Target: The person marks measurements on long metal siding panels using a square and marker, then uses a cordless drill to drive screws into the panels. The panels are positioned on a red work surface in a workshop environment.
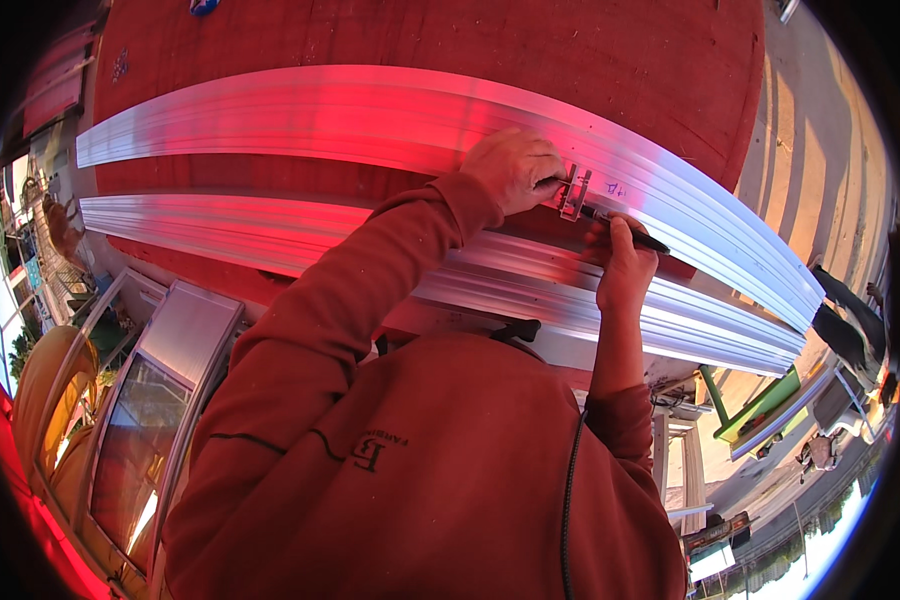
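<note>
Long silvery metal profiles lie in two groups across a red work surface, a far set [370, 115] and a near set [530, 265]. At the near edge of the far set, my left hand [515, 172] is closed, thumb and fingers pinching the end of a small metal fitting [575, 194] with parallel bars. Just right of it, my right hand [627, 262] grips a slim black tool [650, 240] whose front end points toward the fitting. Whether the tool is a screwdriver or a marker, I cannot tell. Purple handwritten marks [615, 189] sit on the profile close by.
Beyond the profiles the red surface [570, 60] continues to the far side. Left of me stands a metal-framed glass panel [145, 420]. On the right are a green metal beam [760, 408] and dark cloth [850, 315] by the profile ends.
</note>
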The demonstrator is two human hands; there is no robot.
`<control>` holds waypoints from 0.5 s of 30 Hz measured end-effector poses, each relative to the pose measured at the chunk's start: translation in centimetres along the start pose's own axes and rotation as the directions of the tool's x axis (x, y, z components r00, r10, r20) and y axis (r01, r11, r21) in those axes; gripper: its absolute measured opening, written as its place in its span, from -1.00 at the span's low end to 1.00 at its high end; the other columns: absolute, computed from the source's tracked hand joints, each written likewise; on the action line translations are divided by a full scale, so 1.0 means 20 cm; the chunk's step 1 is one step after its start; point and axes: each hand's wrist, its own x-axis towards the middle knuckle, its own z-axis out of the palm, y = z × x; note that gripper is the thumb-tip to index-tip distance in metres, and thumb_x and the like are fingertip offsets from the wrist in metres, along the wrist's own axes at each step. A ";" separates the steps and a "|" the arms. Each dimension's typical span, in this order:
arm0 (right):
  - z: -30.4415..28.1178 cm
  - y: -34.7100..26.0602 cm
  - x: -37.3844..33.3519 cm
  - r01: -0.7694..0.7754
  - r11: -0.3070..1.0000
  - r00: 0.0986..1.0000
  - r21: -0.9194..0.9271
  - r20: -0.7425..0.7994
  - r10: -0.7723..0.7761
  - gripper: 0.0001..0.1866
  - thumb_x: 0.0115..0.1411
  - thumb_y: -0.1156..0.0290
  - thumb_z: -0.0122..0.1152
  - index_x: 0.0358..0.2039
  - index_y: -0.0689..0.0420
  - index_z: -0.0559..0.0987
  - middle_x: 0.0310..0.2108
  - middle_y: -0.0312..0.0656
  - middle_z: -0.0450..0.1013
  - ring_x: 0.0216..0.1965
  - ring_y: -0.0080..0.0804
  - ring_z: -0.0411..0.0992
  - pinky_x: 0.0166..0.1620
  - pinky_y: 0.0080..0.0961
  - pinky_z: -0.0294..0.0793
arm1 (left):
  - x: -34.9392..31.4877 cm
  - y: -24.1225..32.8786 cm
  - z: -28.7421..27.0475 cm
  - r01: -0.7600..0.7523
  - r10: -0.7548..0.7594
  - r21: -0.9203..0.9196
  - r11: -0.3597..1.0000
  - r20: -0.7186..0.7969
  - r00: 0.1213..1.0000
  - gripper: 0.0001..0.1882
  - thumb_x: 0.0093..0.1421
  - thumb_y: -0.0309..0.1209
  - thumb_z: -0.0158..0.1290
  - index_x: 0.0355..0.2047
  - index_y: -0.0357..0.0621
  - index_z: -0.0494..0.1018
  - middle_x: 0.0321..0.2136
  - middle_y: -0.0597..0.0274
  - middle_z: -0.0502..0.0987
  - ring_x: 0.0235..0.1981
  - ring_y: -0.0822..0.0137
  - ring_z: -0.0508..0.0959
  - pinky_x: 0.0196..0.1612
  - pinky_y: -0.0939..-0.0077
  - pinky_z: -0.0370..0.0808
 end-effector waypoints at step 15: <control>0.01 -0.02 -0.01 0.011 1.000 1.000 -0.016 0.000 -0.011 -0.80 0.40 0.42 0.20 -0.09 0.30 0.59 -0.33 -0.07 0.62 -0.39 -0.35 0.59 -0.42 -0.45 0.59 | 0.01 0.00 0.00 0.003 -0.003 -0.002 1.000 0.003 1.000 -0.79 -0.05 -0.44 0.36 -0.39 0.03 0.57 -0.34 0.41 0.64 -0.25 0.26 0.63 -0.18 0.32 0.57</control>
